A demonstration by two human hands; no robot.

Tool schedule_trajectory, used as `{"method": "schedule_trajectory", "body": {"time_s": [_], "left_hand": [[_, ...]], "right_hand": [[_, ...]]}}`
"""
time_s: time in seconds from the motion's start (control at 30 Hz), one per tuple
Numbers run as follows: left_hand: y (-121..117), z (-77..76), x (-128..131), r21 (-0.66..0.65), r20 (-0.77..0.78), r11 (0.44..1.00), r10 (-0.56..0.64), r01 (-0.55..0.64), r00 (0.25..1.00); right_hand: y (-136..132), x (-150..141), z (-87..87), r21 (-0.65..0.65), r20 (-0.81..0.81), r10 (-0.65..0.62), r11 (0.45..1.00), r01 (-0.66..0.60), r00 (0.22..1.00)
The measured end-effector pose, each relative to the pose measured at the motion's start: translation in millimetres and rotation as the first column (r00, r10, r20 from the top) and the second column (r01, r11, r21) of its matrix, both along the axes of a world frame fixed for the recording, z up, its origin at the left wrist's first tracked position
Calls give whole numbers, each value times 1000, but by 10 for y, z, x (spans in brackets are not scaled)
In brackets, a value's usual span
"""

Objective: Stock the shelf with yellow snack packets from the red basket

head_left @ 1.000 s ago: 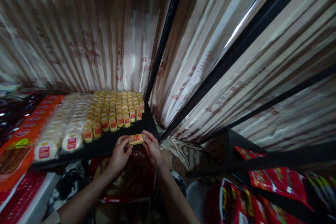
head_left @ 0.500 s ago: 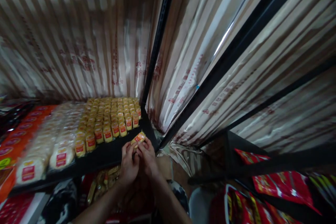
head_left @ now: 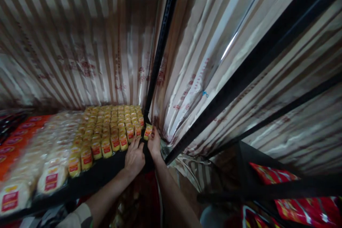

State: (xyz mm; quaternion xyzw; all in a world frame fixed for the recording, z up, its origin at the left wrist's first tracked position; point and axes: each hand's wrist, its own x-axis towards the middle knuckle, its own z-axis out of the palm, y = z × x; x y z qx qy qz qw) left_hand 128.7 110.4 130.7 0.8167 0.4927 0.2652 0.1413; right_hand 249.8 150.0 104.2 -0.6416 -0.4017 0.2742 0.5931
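My right hand (head_left: 155,145) pinches a small yellow snack packet (head_left: 148,131) with a red label, holding it upright at the right end of the packet rows, beside the black post. My left hand (head_left: 135,157) lies palm down with fingers stretched forward, its fingertips at the foot of the front packets near the right end; whether they touch is hard to tell. Tight rows of matching yellow packets (head_left: 107,148) stand on the black shelf (head_left: 98,169), red labels facing me.
Round white packaged cakes (head_left: 51,179) line the shelf on the left, beside an orange box strip (head_left: 20,140). A black upright post (head_left: 161,50) and striped plastic sheeting (head_left: 112,42) stand behind. Red packets (head_left: 307,212) occupy a lower shelf at right.
Both hands had held the packet together before the shelf. My right hand has carried it forward to the row's right end, while my left hand has let go and moved to the front packets.
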Motion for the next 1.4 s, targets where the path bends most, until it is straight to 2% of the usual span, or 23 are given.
{"method": "schedule_trajectory", "body": {"time_s": [0.1, 0.3, 0.5, 0.63, 0.8, 1.03, 1.2, 1.3, 1.4], "left_hand": [[82, -10, 23, 52, -89, 998, -18, 22, 996], [176, -132, -12, 185, -138, 983, 9, 17, 990], [192, -197, -68, 221, -214, 975, 18, 30, 977], [194, -274, -64, 286, -212, 958, 67, -4, 975], [184, -378, -67, 394, -210, 919, 92, -2, 973], [164, -335, -82, 481, -217, 874, 40, 71, 975], [157, -329, -82, 535, -220, 839, 25, 99, 975], [164, -340, -73, 535, -187, 841, 23, 82, 982], [172, -349, -63, 509, -157, 858, 13, 70, 988]], "right_hand": [[163, 22, -32, 30, 119, -34, 999, 30, 992], [367, 20, -89, 28, 183, 7, 1000, -12, 983], [370, -91, -57, -46, 194, 69, 997, -61, 979], [360, -157, -29, -24, 266, 48, 999, -43, 963], [376, -203, -52, -60, 305, 27, 998, -9, 952], [418, -209, -39, -67, 198, 5, 998, 9, 980], [498, -165, -71, -41, 63, 41, 998, -39, 997], [567, -152, -67, -74, -34, 38, 996, -41, 999], [618, -199, -44, -79, -60, 83, 993, -87, 995]]}}
